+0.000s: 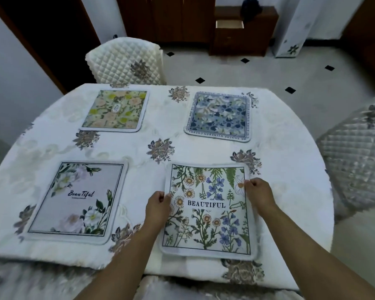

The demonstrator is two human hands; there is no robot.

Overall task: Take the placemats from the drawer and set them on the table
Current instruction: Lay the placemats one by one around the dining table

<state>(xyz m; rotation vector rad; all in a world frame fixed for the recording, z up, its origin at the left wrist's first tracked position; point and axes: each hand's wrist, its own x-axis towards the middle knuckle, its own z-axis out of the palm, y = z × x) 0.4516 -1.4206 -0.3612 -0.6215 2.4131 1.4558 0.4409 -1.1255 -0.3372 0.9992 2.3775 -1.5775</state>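
Several square placemats lie on the table (279, 191), which wears a white floral cloth. A wildflower placemat (208, 215) printed "BEAUTIFUL" lies flat at the near right. My left hand (157, 207) pinches its left edge and my right hand (259, 194) pinches its right edge. A white-rose placemat (78, 200) rests at the near left. At the far left is a yellow-green placemat (116, 110), and at the far right a blue floral placemat (220, 115). The drawer (230, 24) stands pulled out in a dark wooden cabinet across the room.
A quilted chair (126, 61) stands at the table's far side and another quilted chair (355, 156) at its right. Tiled floor with black diamonds lies between the table and the cabinet (243, 40). A tall white appliance (290, 29) stands beside the cabinet.
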